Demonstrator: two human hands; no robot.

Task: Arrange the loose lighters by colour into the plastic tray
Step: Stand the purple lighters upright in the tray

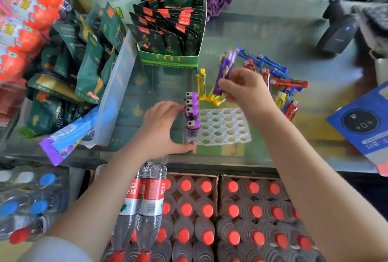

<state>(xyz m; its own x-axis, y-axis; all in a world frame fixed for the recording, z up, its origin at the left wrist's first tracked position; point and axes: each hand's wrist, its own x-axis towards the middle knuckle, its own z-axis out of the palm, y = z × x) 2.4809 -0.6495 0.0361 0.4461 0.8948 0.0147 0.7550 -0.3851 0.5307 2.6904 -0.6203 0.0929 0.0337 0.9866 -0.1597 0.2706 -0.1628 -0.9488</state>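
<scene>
- Right hand (241,87): your fingers are pinched shut around a purple lighter (225,72), lifted clear of the counter, its metal head pointing to 12 o'clock.
- Left hand (165,127): half open, thumb and fingers spread against the 9 o'clock edge of the plastic tray (222,127), bracing it. It grips nothing that I can make out.
- Seated purple lighters (192,112): four upright in the tray's 9 o'clock column, heads up, close together.
- Tray pockets: the remaining rows look unfilled.
- Yellow lighters (202,85): loose, lying just off the tray's 12 o'clock edge.
- Blue and red lighters (279,77): mixed heap at 2 o'clock from the tray, overlapping.
- Risk, judged: lowering the held lighter tilted could knock the seated purple ones over, since they stand near the open pocket.
- Risk, judged: easing your left hand off could let the light tray slide towards the counter's 6 o'clock edge.
- Risk, judged: your right forearm passing low could sweep the loose heap.
</scene>
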